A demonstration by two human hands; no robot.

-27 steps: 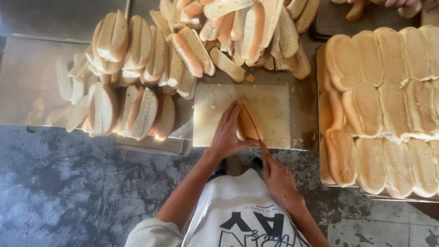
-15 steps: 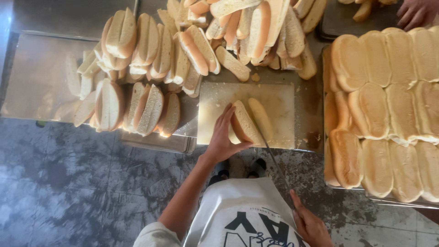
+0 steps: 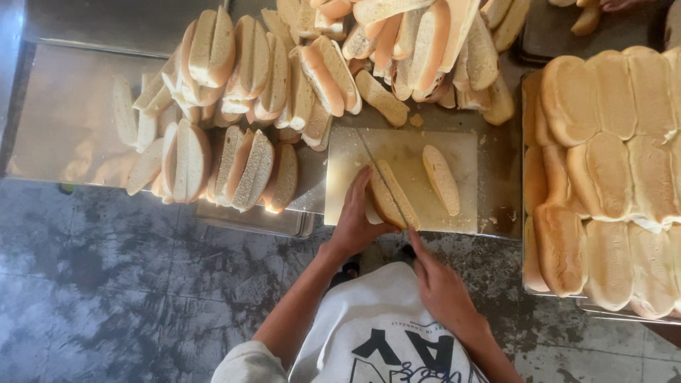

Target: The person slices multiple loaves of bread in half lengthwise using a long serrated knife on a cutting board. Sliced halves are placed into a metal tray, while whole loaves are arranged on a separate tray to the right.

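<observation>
My left hand (image 3: pixel 357 221) holds a long bread roll (image 3: pixel 392 195) on edge on a pale cutting board (image 3: pixel 461 152). My right hand (image 3: pixel 438 284) grips the handle of a long thin knife (image 3: pixel 383 170); its blade runs lengthwise through the roll, tip toward the far side of the board. A second roll (image 3: pixel 441 179) lies loose on the board just to the right.
A heap of sliced rolls (image 3: pixel 234 92) covers the steel table (image 3: pixel 64 113) to the left and behind the board. A tray of whole joined rolls (image 3: pixel 610 177) fills the right side. Grey tiled floor (image 3: pixel 106 298) lies below. Another person's hand (image 3: pixel 624 6) shows at the top right.
My right hand came back from low at my side and set the knife into the roll. One roll now lies apart on the board's right. My left hand stays on the roll.
</observation>
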